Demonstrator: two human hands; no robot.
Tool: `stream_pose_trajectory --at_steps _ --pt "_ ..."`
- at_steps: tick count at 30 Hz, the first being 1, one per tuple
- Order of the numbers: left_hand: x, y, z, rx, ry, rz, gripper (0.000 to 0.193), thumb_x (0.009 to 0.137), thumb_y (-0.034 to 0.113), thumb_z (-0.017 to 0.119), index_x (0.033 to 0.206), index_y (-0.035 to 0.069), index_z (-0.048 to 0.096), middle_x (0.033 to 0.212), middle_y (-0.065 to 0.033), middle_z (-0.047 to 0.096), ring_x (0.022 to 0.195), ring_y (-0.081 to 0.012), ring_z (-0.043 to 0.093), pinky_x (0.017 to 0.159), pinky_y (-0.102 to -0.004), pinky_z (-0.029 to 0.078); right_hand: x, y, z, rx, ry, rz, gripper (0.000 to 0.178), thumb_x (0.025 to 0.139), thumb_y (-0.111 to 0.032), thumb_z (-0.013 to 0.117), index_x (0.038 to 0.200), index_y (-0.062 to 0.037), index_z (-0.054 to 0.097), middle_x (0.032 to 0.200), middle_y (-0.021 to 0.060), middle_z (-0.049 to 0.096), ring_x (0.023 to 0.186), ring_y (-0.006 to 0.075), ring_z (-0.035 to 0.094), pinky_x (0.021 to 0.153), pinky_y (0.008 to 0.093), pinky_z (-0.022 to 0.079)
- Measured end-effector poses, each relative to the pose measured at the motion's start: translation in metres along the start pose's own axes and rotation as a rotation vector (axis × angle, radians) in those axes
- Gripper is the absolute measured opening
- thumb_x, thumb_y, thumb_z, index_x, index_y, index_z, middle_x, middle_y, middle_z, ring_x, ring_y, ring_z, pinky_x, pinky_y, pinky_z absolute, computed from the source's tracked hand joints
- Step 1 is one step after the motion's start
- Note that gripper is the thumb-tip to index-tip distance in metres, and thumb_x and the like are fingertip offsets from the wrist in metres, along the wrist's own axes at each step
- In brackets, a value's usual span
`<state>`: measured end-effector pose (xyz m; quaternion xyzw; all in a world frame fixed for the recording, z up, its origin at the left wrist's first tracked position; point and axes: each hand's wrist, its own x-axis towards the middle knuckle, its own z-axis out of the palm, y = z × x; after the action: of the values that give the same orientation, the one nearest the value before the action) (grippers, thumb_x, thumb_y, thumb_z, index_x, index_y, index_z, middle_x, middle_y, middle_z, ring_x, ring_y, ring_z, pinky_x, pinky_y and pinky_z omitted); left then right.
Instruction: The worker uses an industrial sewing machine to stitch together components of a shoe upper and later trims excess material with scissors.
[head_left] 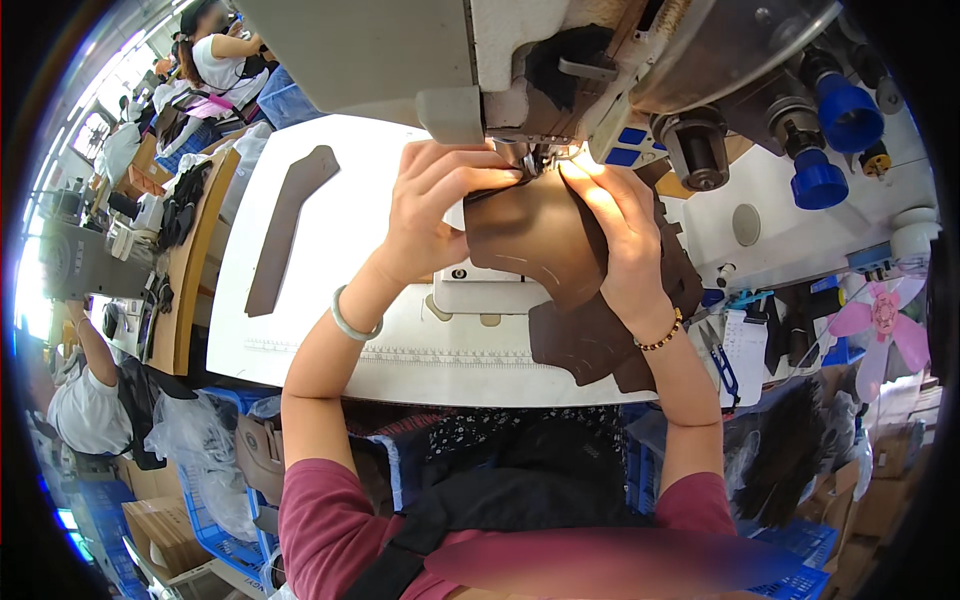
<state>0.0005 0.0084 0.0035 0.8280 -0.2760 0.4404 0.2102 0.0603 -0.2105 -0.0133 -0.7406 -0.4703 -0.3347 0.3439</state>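
Observation:
A curved brown leather-like piece (530, 235) lies under the presser foot (530, 160) of a sewing machine (390, 60), in a bright pool of light. At its upper left edge, beside a dark strip, the bent fingers of my left hand (428, 205) pinch the material. My right hand (625, 230) grips the opposite edge, its fingers pointing at the foot and its thumb hidden. Under and beside my right wrist sit more brown pieces (580, 340), overlapping one another. A long brown strip (290, 230) rests alone on the white table, left of my left hand.
A ruler scale (400, 355) runs along the front of the white table (350, 260). Snips (720, 360) and a pink fan (884, 312) are at the right. Blue-capped machine parts (820, 180) hang at upper right. Other people (90, 410) work at the left.

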Motion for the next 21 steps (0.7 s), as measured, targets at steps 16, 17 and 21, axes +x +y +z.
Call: stream_pose_trajectory --at_steps 16,17,21 --pt "-0.013 -0.017 0.011 -0.369 -0.039 -0.212 0.035 0.069 0.004 0.075 0.104 0.006 0.068 0.113 -0.0127 0.063 0.104 -0.0247 0.061 0.088 -0.0333 0.052 0.003 0.004 -0.006 0.240 -0.033 0.140 0.039 0.077 -0.005 0.064 0.115 -0.0049 0.062 0.121 0.0075 0.059 0.118 0.0295 0.050 0.100 0.0378 0.041" --pt "-0.013 -0.017 0.013 -0.371 -0.042 -0.209 0.035 0.069 0.004 0.075 0.104 0.006 0.068 0.113 -0.0127 0.063 0.104 -0.0247 0.061 0.088 -0.0333 0.052 0.003 0.005 -0.005 0.258 -0.027 0.138 0.038 0.077 -0.005 0.064 0.115 -0.0051 0.063 0.121 0.0078 0.059 0.119 0.0297 0.050 0.101 0.0387 0.040" --pt "-0.015 -0.019 0.015 -0.531 -0.004 -0.324 0.034 0.070 0.006 0.077 0.103 0.005 0.068 0.111 -0.0118 0.064 0.101 -0.0223 0.061 0.087 -0.0331 0.052 0.005 0.011 -0.004 0.211 -0.001 0.115 0.035 0.078 0.000 0.061 0.113 -0.0044 0.064 0.119 0.0082 0.060 0.119 0.0303 0.051 0.103 0.0411 0.040"
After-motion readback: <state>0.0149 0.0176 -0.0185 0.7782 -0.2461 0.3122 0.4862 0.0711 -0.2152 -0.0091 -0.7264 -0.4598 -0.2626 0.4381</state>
